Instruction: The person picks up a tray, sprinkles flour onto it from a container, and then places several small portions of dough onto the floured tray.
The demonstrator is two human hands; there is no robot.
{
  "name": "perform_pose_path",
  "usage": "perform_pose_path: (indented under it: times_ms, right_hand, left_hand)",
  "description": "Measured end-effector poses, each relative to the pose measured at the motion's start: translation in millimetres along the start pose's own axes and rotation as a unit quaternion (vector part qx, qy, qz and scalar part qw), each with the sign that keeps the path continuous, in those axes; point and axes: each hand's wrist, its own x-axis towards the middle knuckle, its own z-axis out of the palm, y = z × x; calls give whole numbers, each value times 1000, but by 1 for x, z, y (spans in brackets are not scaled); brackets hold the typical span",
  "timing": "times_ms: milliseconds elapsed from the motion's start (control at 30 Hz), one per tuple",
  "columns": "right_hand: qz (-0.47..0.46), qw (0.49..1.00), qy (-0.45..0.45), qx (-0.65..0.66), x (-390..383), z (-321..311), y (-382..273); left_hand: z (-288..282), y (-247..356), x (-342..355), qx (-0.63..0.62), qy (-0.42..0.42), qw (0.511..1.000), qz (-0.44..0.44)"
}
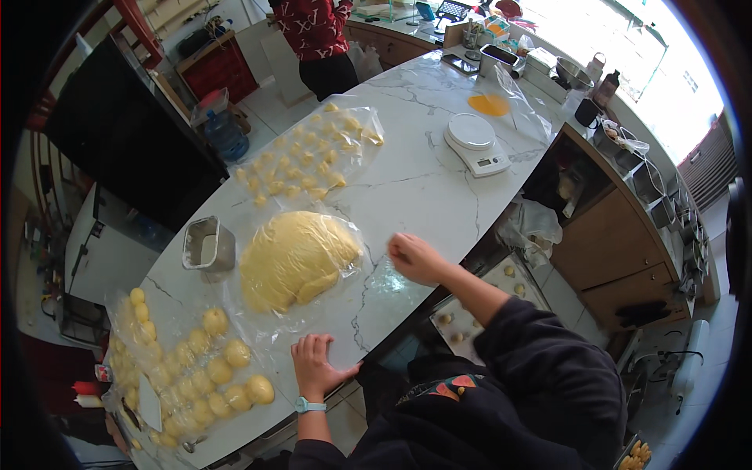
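Observation:
My left hand [313, 366], with a pale watch at its wrist, lies at the near edge of the marble table [407, 188], fingers stretched and thumb spread. My right hand [417, 258] is curled closed low over the tabletop; whatever may be inside or under it is hidden. Left of it, a large mound of yellow dough [294, 254] rests under clear plastic. Several round dough balls [237, 352] sit in rows at the near left, partly under plastic. Smaller dough pieces [294, 168] are spread beneath another plastic sheet at the far side.
A metal tin [208, 244] stands left of the mound. A white kitchen scale [476, 143] and an orange flat piece [489, 104] lie at far right. A white scraper [149, 401] is among the balls. Trays [513, 280] with dough pieces sit below the table's right edge. Another person [313, 39] stands beyond.

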Motion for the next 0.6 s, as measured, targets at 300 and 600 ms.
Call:
perform_pose_path:
  times_ms: [300,600]
  right_hand:
    - [55,988,115,-89,50,7,20]
    - [91,976,196,33,-7,-45,24]
  left_hand:
    - [0,7,5,9,1,1000,-6]
    - [3,8,5,-16,-16,1000,-15]
